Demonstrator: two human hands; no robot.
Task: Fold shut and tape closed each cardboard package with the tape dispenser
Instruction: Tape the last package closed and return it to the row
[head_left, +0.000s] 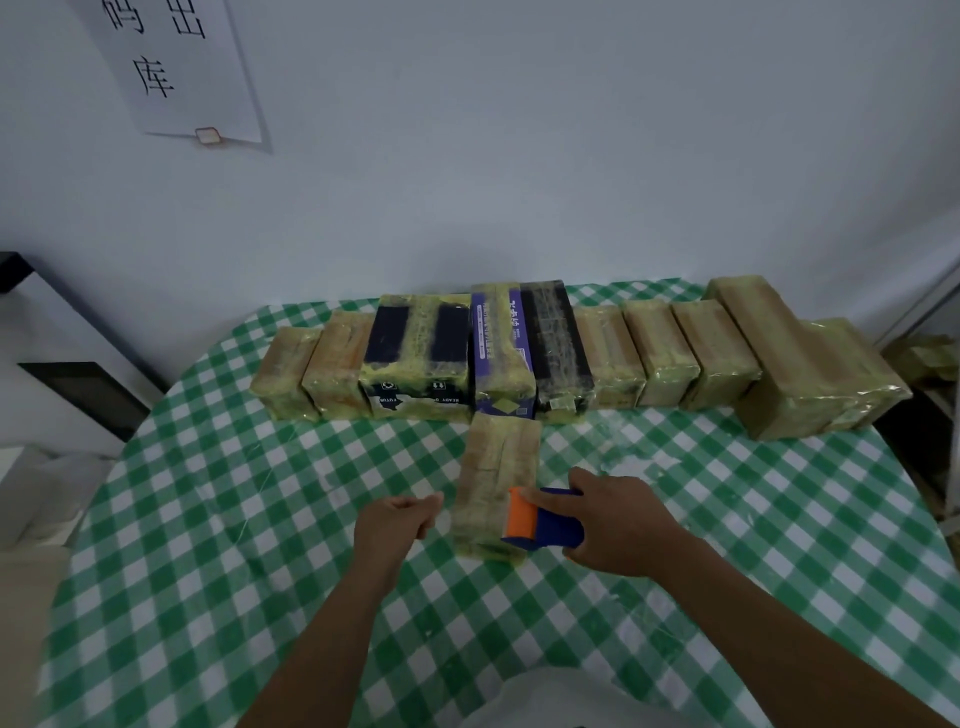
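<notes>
At table centre: a cardboard package (496, 467) lies alone on the green-checked table (208, 519), flaps down, its top glossy with yellowish tape.
Long axis: it runs straight away from the person. The far end sits at the foot of the row of wrapped packages (660, 358) along the table's back edge, touching or nearly so.
Tape dispenser (540, 519): orange and blue, set on the package's near right corner. The orange end rests on the top face and the blue body overhangs to the right.
Right hand (618, 525): wrapped round the dispenser's blue body from the right side, gripping it.
Left hand (397, 522): just beside the package's near left edge, fingers loosely curled with nothing seen in them. Whether the fingertips touch the cardboard cannot be told.
Deciding relation: both hands flank the near end, so almost the whole package lies ahead of the dispenser. A tape stroke from here would probably travel forward along the long axis, away from the body.
Nearer hand: the left is free and close enough to steady the left side.
Likely risk: an unsteadied package could slide into the row under a forward push.
</notes>
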